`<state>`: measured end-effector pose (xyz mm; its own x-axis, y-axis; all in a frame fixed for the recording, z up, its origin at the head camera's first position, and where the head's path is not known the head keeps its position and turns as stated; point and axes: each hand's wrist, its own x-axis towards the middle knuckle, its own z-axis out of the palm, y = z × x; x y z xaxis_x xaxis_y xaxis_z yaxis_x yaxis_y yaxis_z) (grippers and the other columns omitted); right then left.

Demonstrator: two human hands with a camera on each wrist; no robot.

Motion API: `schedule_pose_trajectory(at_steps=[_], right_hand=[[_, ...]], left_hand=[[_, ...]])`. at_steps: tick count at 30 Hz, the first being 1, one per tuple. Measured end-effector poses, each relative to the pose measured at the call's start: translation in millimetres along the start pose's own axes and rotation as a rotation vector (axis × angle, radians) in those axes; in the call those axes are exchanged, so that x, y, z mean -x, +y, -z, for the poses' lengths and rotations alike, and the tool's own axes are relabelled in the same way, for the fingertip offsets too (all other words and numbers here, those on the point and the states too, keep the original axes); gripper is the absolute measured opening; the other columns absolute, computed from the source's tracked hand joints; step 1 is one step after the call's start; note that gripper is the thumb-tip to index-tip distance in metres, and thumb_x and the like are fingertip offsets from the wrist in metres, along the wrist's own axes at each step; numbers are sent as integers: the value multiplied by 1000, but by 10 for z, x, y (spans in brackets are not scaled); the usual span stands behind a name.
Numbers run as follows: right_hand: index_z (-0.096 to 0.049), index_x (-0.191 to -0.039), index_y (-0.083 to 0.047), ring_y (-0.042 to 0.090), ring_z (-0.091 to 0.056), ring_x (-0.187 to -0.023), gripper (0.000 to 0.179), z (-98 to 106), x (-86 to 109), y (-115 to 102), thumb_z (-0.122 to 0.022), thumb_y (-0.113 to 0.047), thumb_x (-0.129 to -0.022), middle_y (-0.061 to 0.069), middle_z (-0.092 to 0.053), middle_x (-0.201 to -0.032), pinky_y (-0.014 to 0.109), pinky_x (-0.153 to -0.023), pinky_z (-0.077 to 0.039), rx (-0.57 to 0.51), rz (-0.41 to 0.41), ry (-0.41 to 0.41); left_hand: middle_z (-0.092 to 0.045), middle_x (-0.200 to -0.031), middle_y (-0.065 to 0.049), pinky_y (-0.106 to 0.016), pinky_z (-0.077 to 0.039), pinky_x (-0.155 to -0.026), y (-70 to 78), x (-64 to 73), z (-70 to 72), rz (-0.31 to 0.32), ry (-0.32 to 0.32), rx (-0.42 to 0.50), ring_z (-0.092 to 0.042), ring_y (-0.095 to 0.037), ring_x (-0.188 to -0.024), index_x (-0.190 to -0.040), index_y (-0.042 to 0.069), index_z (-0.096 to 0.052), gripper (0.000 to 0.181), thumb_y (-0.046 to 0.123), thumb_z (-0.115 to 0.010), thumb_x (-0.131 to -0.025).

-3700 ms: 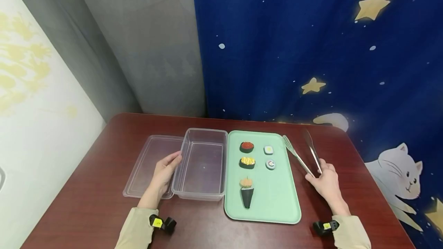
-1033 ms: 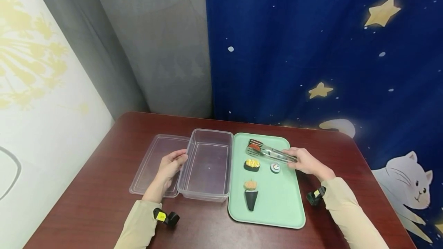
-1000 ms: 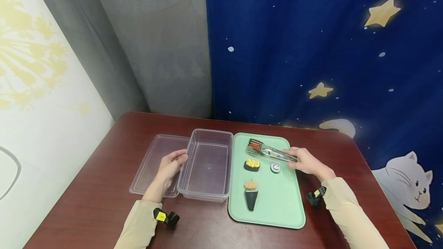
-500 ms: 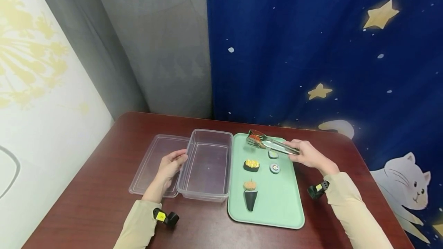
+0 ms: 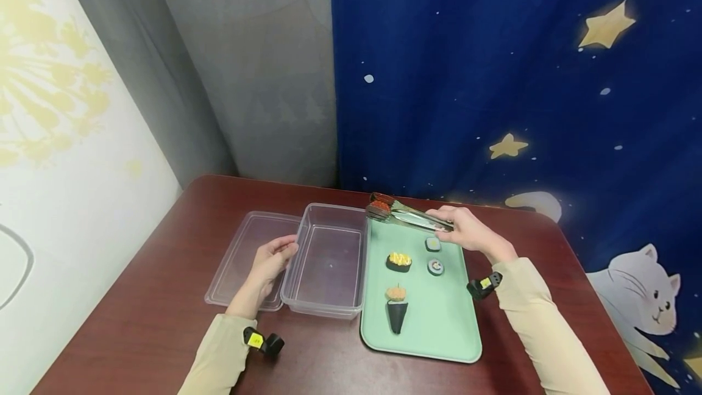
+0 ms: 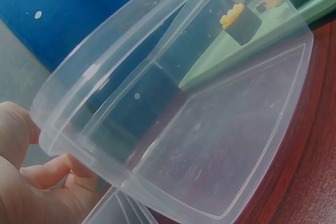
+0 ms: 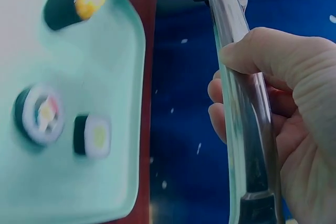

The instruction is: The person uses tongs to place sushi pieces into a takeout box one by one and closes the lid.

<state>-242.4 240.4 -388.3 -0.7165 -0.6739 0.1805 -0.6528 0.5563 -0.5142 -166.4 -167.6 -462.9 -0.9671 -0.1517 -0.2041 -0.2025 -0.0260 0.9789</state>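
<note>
In my right hand [image 5: 466,230] I grip metal tongs [image 5: 414,217], thumb on one arm and fingers on the other in the right wrist view. Their tips pinch a red-topped sushi piece [image 5: 380,205] in the air, over the tray's far left corner beside the box. My left hand [image 5: 272,263] pinches the left rim of a clear plastic box [image 5: 331,267], which stands between the hands. On the green tray [image 5: 439,322] lie a yellow-topped sushi [image 5: 398,262], a black cone hand roll [image 5: 397,309], a square sushi roll [image 5: 432,244] and a round sushi roll [image 5: 436,267].
A clear lid [image 5: 236,267] lies flat to the left of the box, partly under my left hand. The brown table [image 5: 312,358] ends at a blue starry curtain [image 5: 466,78] and a grey curtain [image 5: 247,78]. A white wall [image 5: 66,169] rises at left.
My right hand picked up the tongs from beside the tray and closed them on the red-topped sushi. It has lifted the piece and moved it left toward the box. My left hand stays on the rim.
</note>
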Motion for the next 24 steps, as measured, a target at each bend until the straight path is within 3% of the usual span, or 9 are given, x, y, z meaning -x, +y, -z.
schedule_pose_trajectory(at_steps=[6, 12, 20, 24], right_hand=[[-55, -126, 6, 7, -44, -61, 46, -70, -227, -126, -65, -1, -82, 7, -59, -91, 25, -55, -40, -30, 53, -36], [-54, -125, 9, 5, -38, -55, 47, -205, -474, -252, -62, -3, -81, 13, -60, -96, 25, -57, -40, -12, 115, -93], [-56, -125, 6, 6, -36, -57, 46, -359, -751, -381, -61, -4, -81, 10, -59, -92, 25, -60, -39, 35, 117, -196], [-54, -126, 7, 7, -34, -57, 47, -409, -859, -421, -59, -3, -80, 12, -61, -100, 25, -61, -38, 46, 122, -252]], left_hand=[[-63, -86, 1, -15, -37, -53, 26, 12, -2, 6, -4, 5, -46, -2, -62, -125, -10, -52, 37, 5, -58, -91], [-62, -86, 3, -16, -38, -54, 50, 32, -11, 8, 1, 4, -48, -3, -65, -124, -9, -53, 38, 7, -60, -91], [-58, -76, 8, -16, -36, -52, 16, 11, -29, 9, 6, 23, -44, -3, -59, -122, -11, -53, 35, 3, -58, -90], [-56, -72, 10, -15, -36, -51, 14, 12, -27, 20, 13, 35, -42, -2, -56, -123, -10, -53, 36, 3, -58, -90]])
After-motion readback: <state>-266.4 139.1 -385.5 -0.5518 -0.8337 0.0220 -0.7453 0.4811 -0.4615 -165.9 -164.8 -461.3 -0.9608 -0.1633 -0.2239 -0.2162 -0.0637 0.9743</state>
